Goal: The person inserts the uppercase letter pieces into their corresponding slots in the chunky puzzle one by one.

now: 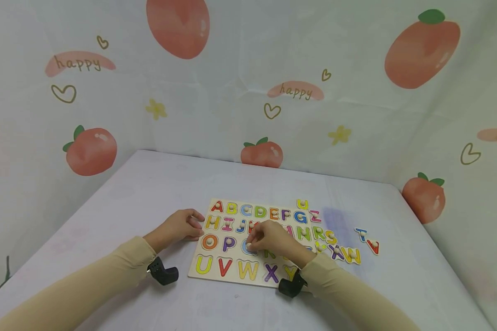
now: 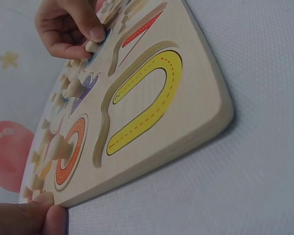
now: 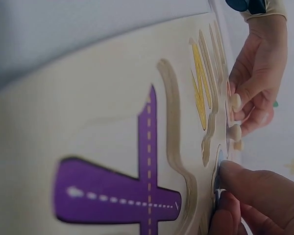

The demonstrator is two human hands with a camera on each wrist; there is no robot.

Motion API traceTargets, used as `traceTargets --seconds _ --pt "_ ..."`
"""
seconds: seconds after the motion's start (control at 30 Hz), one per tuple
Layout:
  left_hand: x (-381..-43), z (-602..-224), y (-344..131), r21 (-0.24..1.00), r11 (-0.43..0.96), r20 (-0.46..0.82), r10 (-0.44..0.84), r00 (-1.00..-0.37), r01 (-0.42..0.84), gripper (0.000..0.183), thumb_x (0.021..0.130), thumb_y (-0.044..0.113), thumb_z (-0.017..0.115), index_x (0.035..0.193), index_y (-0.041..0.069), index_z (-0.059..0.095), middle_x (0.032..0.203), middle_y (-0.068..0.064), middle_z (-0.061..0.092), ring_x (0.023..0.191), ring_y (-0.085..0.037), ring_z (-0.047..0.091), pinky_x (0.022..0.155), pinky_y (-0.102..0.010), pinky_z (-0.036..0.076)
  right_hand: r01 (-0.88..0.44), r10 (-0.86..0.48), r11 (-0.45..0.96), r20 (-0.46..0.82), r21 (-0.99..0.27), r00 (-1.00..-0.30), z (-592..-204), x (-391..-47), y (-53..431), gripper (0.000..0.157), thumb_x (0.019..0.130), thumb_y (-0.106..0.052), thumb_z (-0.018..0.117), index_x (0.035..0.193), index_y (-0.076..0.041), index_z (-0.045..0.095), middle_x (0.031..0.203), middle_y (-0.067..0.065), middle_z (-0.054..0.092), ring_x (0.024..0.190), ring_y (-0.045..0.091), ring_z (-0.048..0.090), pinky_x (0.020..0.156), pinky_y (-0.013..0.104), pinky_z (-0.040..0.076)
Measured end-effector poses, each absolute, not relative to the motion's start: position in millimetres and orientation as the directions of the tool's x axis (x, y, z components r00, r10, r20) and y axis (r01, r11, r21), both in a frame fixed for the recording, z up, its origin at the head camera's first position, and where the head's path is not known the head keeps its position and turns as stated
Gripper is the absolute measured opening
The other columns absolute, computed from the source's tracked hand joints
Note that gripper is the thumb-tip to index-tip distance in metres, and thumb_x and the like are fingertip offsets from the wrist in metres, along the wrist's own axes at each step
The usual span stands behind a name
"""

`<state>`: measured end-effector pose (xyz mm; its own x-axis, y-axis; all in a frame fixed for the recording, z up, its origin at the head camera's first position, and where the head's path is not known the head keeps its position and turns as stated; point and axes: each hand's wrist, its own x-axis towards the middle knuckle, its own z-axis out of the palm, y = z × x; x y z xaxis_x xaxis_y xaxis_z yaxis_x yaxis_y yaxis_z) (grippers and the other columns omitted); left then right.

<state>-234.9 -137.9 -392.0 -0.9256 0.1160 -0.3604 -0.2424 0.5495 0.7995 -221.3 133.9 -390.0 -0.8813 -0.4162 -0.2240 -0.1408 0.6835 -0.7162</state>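
A wooden alphabet puzzle board [image 1: 248, 283] lies flat on the table. At its left edge my left hand [image 1: 182, 225] grips the board; thumb and a finger show at the edge in the left wrist view. My right hand [image 1: 273, 239] pinches the knob of a light-blue letter piece [image 3: 217, 178], apparently the Q, at its slot in the third row. Left of it sit the orange O [image 1: 209, 242] and the purple P [image 1: 229, 244]. The bottom-row slots for U [image 1: 204, 265], V [image 1: 225, 267], W [image 1: 248, 270] and X [image 1: 271, 273] show bare printed letters.
Loose knobbed letters lie right of the board: T [image 1: 361, 234], red V [image 1: 373, 247], W [image 1: 351, 255], purple X [image 1: 336, 252] and S [image 1: 331, 236]. A yellow U [image 1: 302, 204] and pink Z [image 1: 315, 216] lie by the upper right corner. A printed curtain [image 1: 215, 105] hangs behind the table.
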Motion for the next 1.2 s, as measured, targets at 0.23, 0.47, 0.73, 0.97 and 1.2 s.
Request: traceTargets --seconds 0.23,0.47,0.73,0.97,1.2 --pt "-236.5 -394.7 -138.7 0.797 0.553 -0.360 0.113 -0.926 -0.242 0.041 0.083 0.003 0.073 0.120 -0.002 0.055 0.091 -0.010 0.060 0.073 -0.015 0.060 0.067 -0.025 0.059 -0.148 -0.415 0.688 -0.218 -0.711 -0.883 -390.1 -220.9 132.7 0.010 0.078 -0.015 0.080 0.079 -0.014 0.070 0.068 -0.004 0.062 0.066 0.010 0.052 0.062 0.023 0.043" --pt "-236.0 -395.6 -138.8 0.791 0.561 -0.359 0.103 -0.927 -0.244 0.041 0.083 0.004 0.073 0.120 -0.001 0.056 0.092 -0.011 0.060 0.073 -0.015 0.061 0.067 -0.025 0.058 -0.145 -0.414 0.666 -0.201 -0.731 -0.888 -387.4 -219.9 137.2 0.013 0.077 -0.019 0.082 0.084 -0.015 0.071 0.075 -0.004 0.061 0.069 0.011 0.053 0.063 0.024 0.044" --pt "-235.2 -394.9 -137.7 0.789 0.564 -0.360 0.099 -0.928 -0.246 0.041 0.083 0.004 0.073 0.120 -0.001 0.056 0.092 -0.011 0.060 0.074 -0.015 0.061 0.067 -0.025 0.059 -0.123 -0.341 0.643 -0.139 -0.756 -0.930 -371.5 -221.7 164.0 0.016 0.079 -0.017 0.080 0.092 -0.011 0.072 0.080 -0.001 0.061 0.073 0.013 0.056 0.065 0.024 0.048" --pt "-235.1 -394.3 -137.8 0.795 0.557 -0.357 0.105 -0.928 -0.242 0.041 0.083 0.004 0.073 0.120 -0.001 0.056 0.092 -0.011 0.060 0.074 -0.015 0.061 0.067 -0.025 0.059 -0.120 -0.290 0.598 -0.074 -0.792 -0.954 -352.2 -225.2 207.4 0.025 0.083 -0.014 0.076 0.103 -0.001 0.069 0.084 0.003 0.064 0.075 0.015 0.060 0.068 0.027 0.052" --pt "-236.1 -396.5 -138.0 0.791 0.564 -0.354 0.104 -0.930 -0.238 0.041 0.083 0.004 0.073 0.120 -0.001 0.056 0.092 -0.011 0.061 0.074 -0.015 0.061 0.067 -0.025 0.058 -0.057 -0.172 0.624 -0.066 -0.779 -0.983 -335.2 -219.7 252.8 0.033 0.088 -0.022 0.072 0.112 -0.001 0.065 0.096 0.007 0.066 0.088 0.018 0.061 0.080 0.027 0.052"
